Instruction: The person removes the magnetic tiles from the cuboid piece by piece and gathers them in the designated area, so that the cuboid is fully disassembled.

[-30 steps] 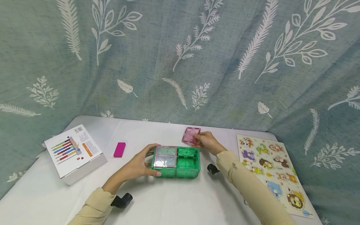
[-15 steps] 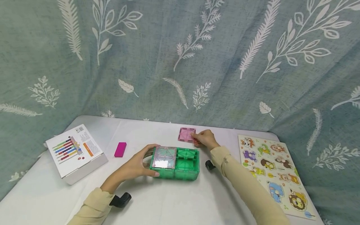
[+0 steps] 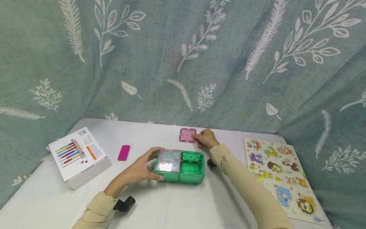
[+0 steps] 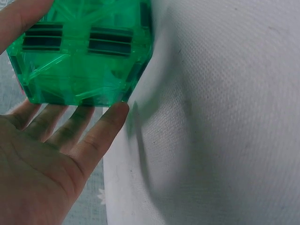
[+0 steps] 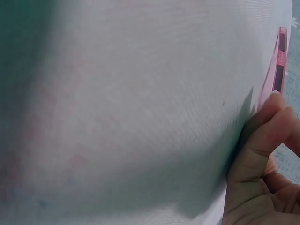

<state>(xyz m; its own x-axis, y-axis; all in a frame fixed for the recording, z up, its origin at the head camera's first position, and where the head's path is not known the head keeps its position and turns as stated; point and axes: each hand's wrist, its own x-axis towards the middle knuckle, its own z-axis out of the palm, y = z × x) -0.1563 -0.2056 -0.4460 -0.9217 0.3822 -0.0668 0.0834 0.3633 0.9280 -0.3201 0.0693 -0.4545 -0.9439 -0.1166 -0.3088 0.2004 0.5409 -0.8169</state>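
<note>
A structure of see-through green magnetic tiles (image 3: 191, 178) stands on the white tabletop. A clear pink-edged square tile (image 3: 168, 161) covers its left half, while its right half is uncovered at the top. My left hand (image 3: 140, 168) holds the left end of the structure, thumb at the front and fingers at the back. In the left wrist view the green tiles (image 4: 75, 70) sit between thumb and fingers. Behind the structure, my right hand (image 3: 207, 138) pinches the right edge of a pink square magnetic tile (image 3: 186, 135). The right wrist view shows this pink tile (image 5: 280, 61) nearly edge-on.
At the left lies a white box (image 3: 77, 152) printed with a bead abacus. A magenta block (image 3: 124, 153) rests between it and my left hand. An animal puzzle board (image 3: 281, 178) lies at the right. A patterned curtain (image 3: 160, 63) hangs behind the table.
My right hand has moved slightly left and back with the pink tile, which has turned from slanted to nearly square-on. My left hand keeps its hold on the green structure.
</note>
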